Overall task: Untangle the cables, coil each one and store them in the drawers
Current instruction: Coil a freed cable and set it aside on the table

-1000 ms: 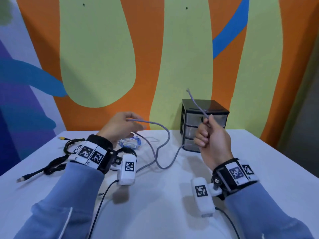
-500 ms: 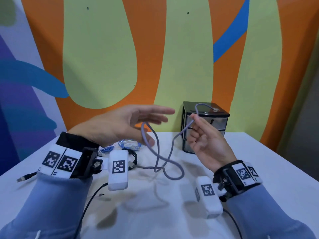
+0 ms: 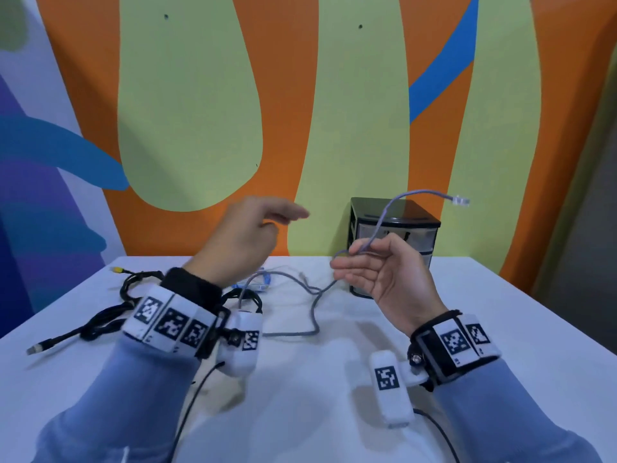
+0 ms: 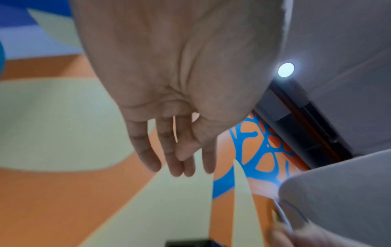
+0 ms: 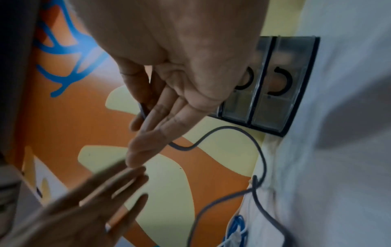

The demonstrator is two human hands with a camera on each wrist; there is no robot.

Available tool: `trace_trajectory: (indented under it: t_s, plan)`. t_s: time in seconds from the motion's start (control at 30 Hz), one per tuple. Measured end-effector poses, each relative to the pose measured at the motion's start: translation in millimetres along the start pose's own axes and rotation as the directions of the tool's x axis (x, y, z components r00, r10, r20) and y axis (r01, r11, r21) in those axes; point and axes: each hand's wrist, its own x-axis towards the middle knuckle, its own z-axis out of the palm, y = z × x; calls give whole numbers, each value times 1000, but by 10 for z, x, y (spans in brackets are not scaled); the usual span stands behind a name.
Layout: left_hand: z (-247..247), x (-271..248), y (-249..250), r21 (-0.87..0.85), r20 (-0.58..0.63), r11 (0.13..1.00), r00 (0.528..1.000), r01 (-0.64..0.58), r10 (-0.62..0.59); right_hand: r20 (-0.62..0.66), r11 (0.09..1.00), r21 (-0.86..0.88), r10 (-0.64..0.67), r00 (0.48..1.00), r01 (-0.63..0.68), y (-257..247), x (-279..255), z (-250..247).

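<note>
Painted orange, green and blue, the wall rose behind a white worktop [image 3: 500, 329] that carried everything. At the centre of it all was the grey cable [image 3: 314, 315]: one end, with its clear plug, stuck up in the air above the right hand [image 3: 384, 272], which pinched it between thumb and forefinger while the other fingers lay stretched out flat. From that pinch the cable dropped to the worktop and wandered in loose bends toward the left. The left hand [image 3: 243, 242] hovered above the worktop with fingers loosely spread, holding nothing. Beneath it lay a blue cable [image 3: 263, 284] in a small bundle, and further left a black cable [image 3: 100, 322] sprawled with its plug pointing at the near edge. A little black chest of drawers [image 3: 394, 228] stood by the wall, just behind the right hand, its drawers closed.

My worry was that the grey cable crossed itself near the blue bundle; pulling hard from the pinched end could tighten that crossing or drag the blue cable along.
</note>
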Motion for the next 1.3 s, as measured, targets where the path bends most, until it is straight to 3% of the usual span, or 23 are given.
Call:
trace_trajectory:
  t_s: [0.13, 0.23, 0.37, 0.43, 0.5, 0.57, 0.67, 0.77, 0.87, 0.97, 1.03, 1.1, 1.2, 1.3]
  plan:
    - [437, -45, 55, 85, 210, 969, 955, -233, 211, 73, 995, -99, 35, 997, -28, 10, -34, 57]
    - [631, -36, -42, 61, 260, 958, 931, -280, 255, 149, 999, -36, 14, 989, -9, -4, -65, 93]
    - [624, -4, -13, -184, 68, 964, 976, -192, 208, 210, 992, 126, -50, 976, 24, -51, -65, 87]
    - [546, 11, 65, -386, -71, 905, 984, -177, 162, 150, 994, 106, -54, 987, 39, -38, -21, 37]
    - [495, 13, 137, -434, -171, 878, 975, -202, 140, 44, 998, 49, -33, 998, 31, 4, 27, -20]
    - [472, -2, 165, -345, -247, 899, 950, -270, 191, -30, 999, 54, 4, 1000, -2, 30, 48, -56]
    - [401, -6, 160, -207, -326, 916, 907, -343, 266, -25, 988, 149, 51, 998, -46, -25, 24, -52]
    - [308, -10, 131, -6, -293, 916, 877, -401, 382, 110, 987, 134, 69, 991, -84, -116, -26, -38]
    - [212, -25, 128, 183, -266, 880, 840, -438, 474, 312, 995, 50, 64, 948, -84, -149, -58, -43]
    - [101, -2, 119, 205, -398, 881, 786, -426, 472, 441, 999, -6, 44, 897, -46, -98, -95, -29]
    - [65, -2, 97, 163, -450, 890, 771, -425, 451, 457, 994, -101, 16, 889, 34, -48, -122, -1]
    - [78, -25, 113, 166, -408, 880, 782, -445, 472, 481, 976, -200, 20, 876, 88, -2, -134, 25]
    - [187, -76, 195, 264, -187, 825, 813, -499, 551, 467, 970, -223, 22, 884, 93, -18, -128, 56]
    - [314, -103, 285, 331, 1, 757, 803, -563, 596, 400, 964, -232, -31, 916, 134, -87, -118, 23]
